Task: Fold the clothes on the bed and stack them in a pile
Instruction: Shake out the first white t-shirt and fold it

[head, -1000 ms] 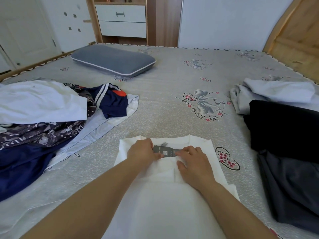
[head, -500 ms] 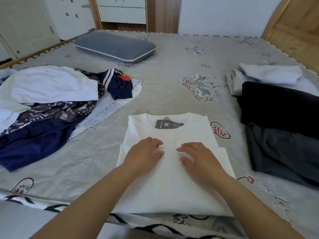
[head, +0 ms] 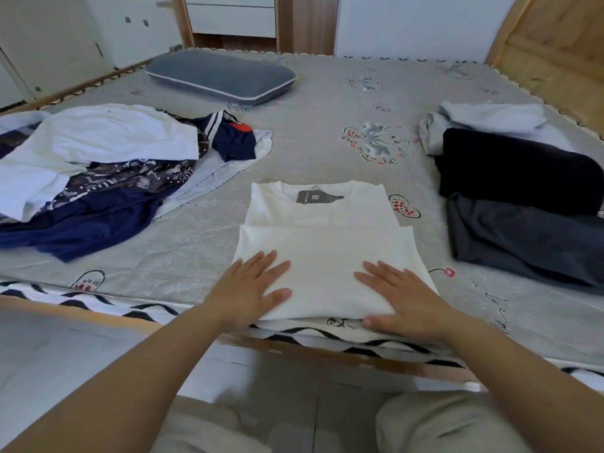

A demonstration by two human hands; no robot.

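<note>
Light, limp white T-shirt [head: 322, 256], likely to sag; left hand [head: 251, 289] and right hand [head: 402, 297] flat, fingers spread; best gripped at near hem corners.

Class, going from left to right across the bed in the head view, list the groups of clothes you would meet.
Unfolded heap → white shirt under both hands, left, right → folded dark stack.
</note>
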